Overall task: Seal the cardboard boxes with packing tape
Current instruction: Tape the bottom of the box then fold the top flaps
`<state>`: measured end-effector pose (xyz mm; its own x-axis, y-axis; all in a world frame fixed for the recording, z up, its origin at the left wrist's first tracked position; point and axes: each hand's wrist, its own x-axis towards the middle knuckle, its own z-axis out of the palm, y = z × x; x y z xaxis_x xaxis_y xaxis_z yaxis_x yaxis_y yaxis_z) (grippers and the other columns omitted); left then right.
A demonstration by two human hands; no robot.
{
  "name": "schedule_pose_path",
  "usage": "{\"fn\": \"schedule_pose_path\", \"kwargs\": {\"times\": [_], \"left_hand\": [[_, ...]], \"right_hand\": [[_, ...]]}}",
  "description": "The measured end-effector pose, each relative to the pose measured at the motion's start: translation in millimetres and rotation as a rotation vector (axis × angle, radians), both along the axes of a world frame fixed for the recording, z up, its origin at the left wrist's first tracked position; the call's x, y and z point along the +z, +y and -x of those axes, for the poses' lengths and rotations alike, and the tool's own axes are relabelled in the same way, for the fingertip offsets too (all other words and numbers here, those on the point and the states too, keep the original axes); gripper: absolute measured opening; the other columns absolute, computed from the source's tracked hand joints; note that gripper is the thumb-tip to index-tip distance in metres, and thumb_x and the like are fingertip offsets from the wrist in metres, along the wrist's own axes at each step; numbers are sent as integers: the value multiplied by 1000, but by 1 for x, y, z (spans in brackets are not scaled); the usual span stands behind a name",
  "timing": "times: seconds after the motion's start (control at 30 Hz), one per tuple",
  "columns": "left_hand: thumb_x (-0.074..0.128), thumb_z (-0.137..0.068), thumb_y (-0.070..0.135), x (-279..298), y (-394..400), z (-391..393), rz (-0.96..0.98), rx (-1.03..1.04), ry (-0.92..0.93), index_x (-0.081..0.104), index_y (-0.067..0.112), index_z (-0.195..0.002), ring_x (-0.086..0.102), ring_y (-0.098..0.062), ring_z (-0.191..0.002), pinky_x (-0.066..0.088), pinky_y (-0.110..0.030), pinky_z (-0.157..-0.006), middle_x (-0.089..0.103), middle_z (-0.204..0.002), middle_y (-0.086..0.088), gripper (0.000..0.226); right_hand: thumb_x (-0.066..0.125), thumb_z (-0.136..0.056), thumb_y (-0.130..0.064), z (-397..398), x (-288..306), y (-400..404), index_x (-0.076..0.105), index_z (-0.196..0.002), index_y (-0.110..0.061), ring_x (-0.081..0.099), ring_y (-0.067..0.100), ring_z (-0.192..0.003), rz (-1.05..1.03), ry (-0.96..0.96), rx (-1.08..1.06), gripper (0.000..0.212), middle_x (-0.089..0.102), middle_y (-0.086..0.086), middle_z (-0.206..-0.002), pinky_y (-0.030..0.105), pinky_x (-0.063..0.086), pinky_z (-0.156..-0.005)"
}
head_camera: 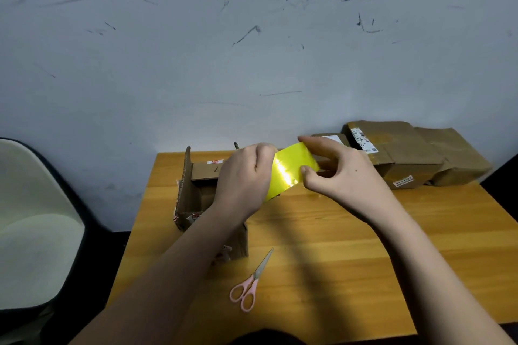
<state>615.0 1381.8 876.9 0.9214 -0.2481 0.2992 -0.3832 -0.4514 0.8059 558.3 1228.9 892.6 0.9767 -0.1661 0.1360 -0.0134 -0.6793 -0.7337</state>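
Head view, read from left to right: a pale chair point(36, 221) stands beside the wooden surface point(350, 246). An open cardboard box point(196, 190) sits on the surface's left portion with its flaps raised, partly hidden behind the left forearm; its top is not yet closed. Above it, the left hand point(244, 179) grips one end of a yellow strip of packing tape point(288, 171), fingers curled over the edge; whether a roll sits inside this hand cannot be determined. The right hand point(336, 173) pinches the opposite end between thumb and forefinger. Both hands hold the strip in the air, stretched taut between them, probably to prevent it from folding onto itself. The strip's long axis runs from lower left to upper right, clear of the box. Pink-handled scissors point(251, 283) lie closed near the front edge, blades pointing away from the person, within reach for cutting. A group of closed cardboard boxes point(406, 154) rests at the far right, against the wall point(252, 50).
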Motion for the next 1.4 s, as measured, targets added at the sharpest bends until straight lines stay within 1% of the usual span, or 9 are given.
{"fn": "schedule_pose_path", "kwargs": {"times": [0.2,0.57,0.67,0.73,0.87,1.0,1.2,1.27,1.4], "left_hand": [[17,-80,33,1,2,-3,-76,-16,17,66,4,-91,50,-24,-82,31,-37,-68,66,-93,-16,57],[19,-82,34,-3,5,-11,-55,-53,-45,63,8,-78,53,-28,-82,39,-40,-71,64,-85,-16,52],[19,-80,40,0,8,-17,-76,-122,-38,60,20,-73,55,-31,-85,45,-43,-75,65,-85,-13,46],[17,-75,48,1,8,-23,-103,-191,-26,59,23,-72,57,-33,-87,46,-46,-77,67,-87,-13,49],[24,-75,49,8,8,-23,-99,-99,-73,62,21,-75,59,-23,-85,46,-38,-75,68,-85,-4,46],[48,-88,26,-6,11,-10,322,221,-315,50,21,-97,52,-13,-94,41,-26,-83,49,-100,6,11],[42,-99,30,-14,-18,27,757,-71,706,64,15,-91,64,-12,-85,51,-22,-78,68,-90,-2,28],[36,-99,29,-5,-17,25,865,-111,767,67,13,-85,66,-13,-75,53,-18,-65,70,-79,-3,38],[24,-95,37,4,-6,14,841,-167,773,74,5,-87,67,-25,-84,51,-34,-85,72,-91,-14,61]], "right_hand": [[61,-62,-70,6,3,-2,54,-130,-40,63,4,-103,64,60,24,75,62,-15,-122,35,51,-93],[55,-77,-44,3,-5,-1,62,-124,-33,66,5,-88,164,-53,-25,49,70,-8,-109,27,50,-83],[44,-78,-60,3,-8,-11,55,-127,-42,58,2,-107,161,-12,46,54,64,-13,-119,28,46,-91],[63,-73,-68,3,-6,-14,45,-134,-47,44,-5,-122,144,67,234,67,48,-21,-133,23,39,-101],[79,-62,-59,-5,-15,-12,54,-104,-54,60,-1,-97,67,-60,232,49,63,-23,-104,28,51,-82],[64,-55,-79,-2,-39,6,49,-86,-48,62,11,-82,19,-214,-110,47,62,-20,-82,38,51,-73],[59,-68,-71,-4,-49,53,38,-94,-25,58,24,-90,54,-377,-379,56,51,-5,-88,37,45,-69],[55,-71,-67,-5,-51,56,41,-99,-20,56,23,-94,41,-410,-316,56,49,-4,-94,40,48,-76],[53,-82,-54,4,-58,49,51,-103,-9,50,21,-96,170,-575,-136,50,48,2,-102,39,44,-81]]}}
